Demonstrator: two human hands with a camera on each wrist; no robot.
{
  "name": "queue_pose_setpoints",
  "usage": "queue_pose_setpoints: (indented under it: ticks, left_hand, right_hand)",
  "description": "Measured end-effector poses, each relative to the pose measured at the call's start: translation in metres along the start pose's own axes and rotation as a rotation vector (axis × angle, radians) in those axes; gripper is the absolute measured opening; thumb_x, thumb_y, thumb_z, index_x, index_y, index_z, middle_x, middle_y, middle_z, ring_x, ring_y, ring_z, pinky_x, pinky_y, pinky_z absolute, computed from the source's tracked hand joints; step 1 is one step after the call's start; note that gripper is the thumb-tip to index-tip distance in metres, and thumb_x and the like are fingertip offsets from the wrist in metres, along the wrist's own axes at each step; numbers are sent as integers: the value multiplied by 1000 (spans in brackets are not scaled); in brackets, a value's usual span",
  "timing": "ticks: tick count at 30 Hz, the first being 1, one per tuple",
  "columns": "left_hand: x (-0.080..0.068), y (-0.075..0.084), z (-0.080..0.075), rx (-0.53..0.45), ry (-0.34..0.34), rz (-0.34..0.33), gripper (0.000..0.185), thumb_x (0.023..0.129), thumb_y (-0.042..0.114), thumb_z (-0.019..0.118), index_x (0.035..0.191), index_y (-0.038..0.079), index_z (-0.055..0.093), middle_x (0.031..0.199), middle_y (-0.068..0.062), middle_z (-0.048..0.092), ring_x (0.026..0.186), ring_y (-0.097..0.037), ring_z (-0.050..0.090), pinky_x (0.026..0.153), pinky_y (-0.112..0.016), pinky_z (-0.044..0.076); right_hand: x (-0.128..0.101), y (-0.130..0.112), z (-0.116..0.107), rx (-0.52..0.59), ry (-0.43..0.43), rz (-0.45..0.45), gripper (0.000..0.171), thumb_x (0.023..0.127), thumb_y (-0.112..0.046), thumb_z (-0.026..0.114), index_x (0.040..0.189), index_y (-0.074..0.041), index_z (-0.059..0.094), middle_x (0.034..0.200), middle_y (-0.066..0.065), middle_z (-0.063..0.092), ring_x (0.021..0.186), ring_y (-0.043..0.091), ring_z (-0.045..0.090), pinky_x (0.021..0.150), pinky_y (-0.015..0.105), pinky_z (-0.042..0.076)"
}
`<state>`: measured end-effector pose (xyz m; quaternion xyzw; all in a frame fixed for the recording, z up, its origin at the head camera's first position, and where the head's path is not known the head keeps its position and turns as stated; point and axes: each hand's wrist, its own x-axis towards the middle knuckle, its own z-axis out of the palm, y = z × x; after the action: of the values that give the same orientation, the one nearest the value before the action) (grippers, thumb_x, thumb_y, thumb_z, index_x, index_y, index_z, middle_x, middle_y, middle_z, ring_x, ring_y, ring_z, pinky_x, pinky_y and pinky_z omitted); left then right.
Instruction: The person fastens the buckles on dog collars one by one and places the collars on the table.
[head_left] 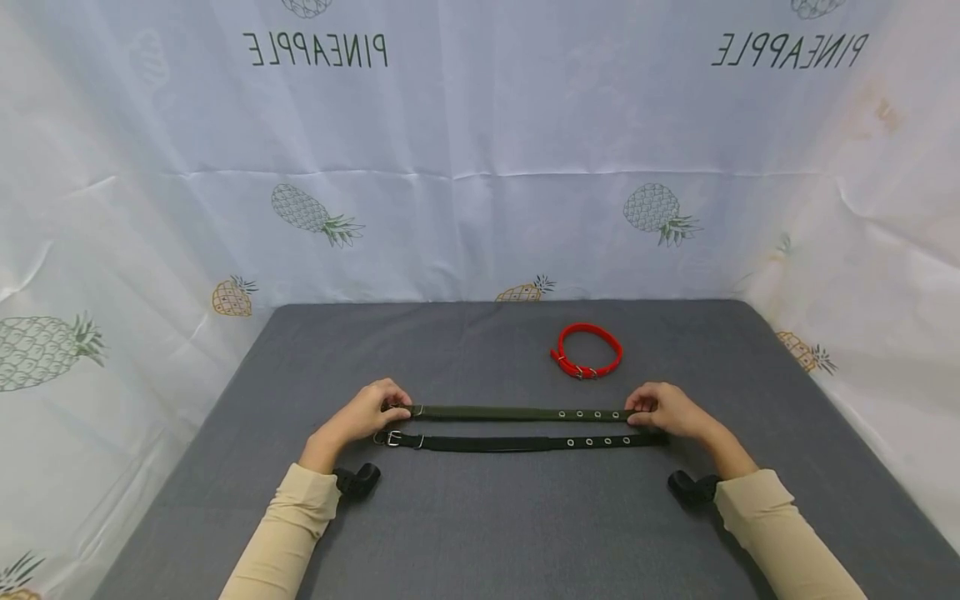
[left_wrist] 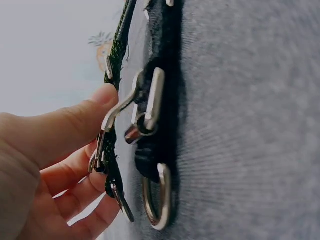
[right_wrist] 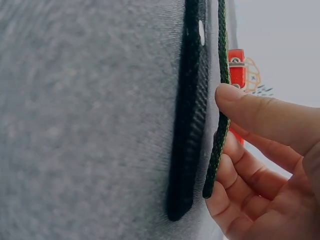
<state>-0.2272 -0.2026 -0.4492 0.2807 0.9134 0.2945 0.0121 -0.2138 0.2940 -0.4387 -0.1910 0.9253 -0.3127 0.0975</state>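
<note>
A dark green collar [head_left: 487,412] is stretched out straight between both hands. My left hand [head_left: 377,406] pinches its buckle end; in the left wrist view the thumb presses beside the metal buckle [left_wrist: 107,120], and a D-ring hangs below. My right hand [head_left: 666,408] pinches the plain tip past the eyelets, thumb in front and fingers behind, as the right wrist view shows. Just nearer to me, a black collar [head_left: 487,444] lies flat on the table, parallel to the green one, its buckle [head_left: 393,438] on the left and its eyelets on the right.
A red collar [head_left: 618,354], buckled into a loop, lies farther back on the grey table [head_left: 480,533], right of centre. A white curtain [head_left: 465,233] printed with pineapples hangs behind the table and along both sides.
</note>
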Motion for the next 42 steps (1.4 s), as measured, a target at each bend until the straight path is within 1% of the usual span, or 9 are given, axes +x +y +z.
queue_pose_setpoints:
  ticks: [6, 11, 18, 22, 29, 34, 36, 40, 42]
  left_hand:
    - [1, 2, -4, -6, 37, -16, 9, 88, 10, 68, 93, 3, 68, 91, -9, 65, 82, -14, 54, 71, -27, 46]
    - [1, 5, -11, -23, 32, -75, 10, 91, 11, 65, 98, 5, 67, 95, -9, 65, 88, -17, 53, 75, -30, 46]
    - [1, 11, -20, -52, 26, -108, 15, 93, 12, 62, 104, 3, 67, 98, -10, 67, 91, -19, 57, 80, -34, 50]
    - [1, 12, -23, -59, 82, -119, 17, 95, 15, 60, 106, 4, 68, 101, -11, 68, 91, -20, 59, 78, -33, 49]
    - [-1, 16, -24, -112, 217, -136, 18, 97, 16, 58, 107, 5, 67, 103, -14, 69, 91, -23, 64, 78, -32, 52]
    - [2, 19, -28, -133, 277, -135, 19, 97, 16, 57, 106, 3, 67, 97, -19, 70, 85, -30, 65, 68, -25, 50]
    - [3, 21, -30, -124, 302, -128, 18, 97, 16, 58, 104, 3, 68, 94, -18, 71, 81, -30, 64, 65, -24, 48]
    - [5, 25, -33, -109, 325, -118, 17, 96, 16, 59, 103, 4, 69, 89, -16, 71, 77, -28, 62, 63, -22, 47]
    - [6, 27, -35, -106, 330, -115, 17, 96, 16, 59, 102, 4, 70, 88, -15, 71, 75, -25, 62, 63, -22, 47]
  right_hand:
    - [1, -3, -3, -6, 29, 2, 15, 84, -12, 72, 94, 0, 68, 86, 8, 64, 70, -4, 49, 62, 21, 46]
    - [1, -4, -4, 26, 45, 8, 17, 88, -14, 69, 98, 0, 67, 90, 11, 65, 73, -2, 52, 64, 22, 47]
    - [2, -5, -8, 33, 79, 42, 18, 90, -16, 67, 101, -2, 68, 96, 12, 69, 78, -4, 55, 70, 22, 50]
    - [3, -11, -13, 44, 99, 46, 18, 91, -16, 66, 102, -2, 67, 99, 13, 69, 81, -1, 58, 70, 22, 51]
    - [3, -15, -17, 71, 156, 22, 24, 95, -15, 60, 112, 2, 65, 104, 21, 69, 89, 27, 66, 74, 31, 55]
    - [4, -18, -18, 90, 238, -11, 26, 98, -14, 56, 112, 5, 65, 98, 24, 69, 81, 24, 67, 71, 35, 56]
    - [4, -20, -19, 102, 276, -20, 24, 98, -14, 56, 110, 5, 66, 92, 19, 71, 76, 17, 65, 68, 33, 56]
    - [4, -23, -21, 112, 335, -41, 20, 97, -12, 57, 106, 4, 67, 77, -8, 69, 68, 6, 58, 61, 28, 51]
    - [4, -26, -22, 113, 355, -54, 19, 96, -10, 58, 105, 4, 67, 75, -15, 66, 66, 2, 55, 59, 26, 49]
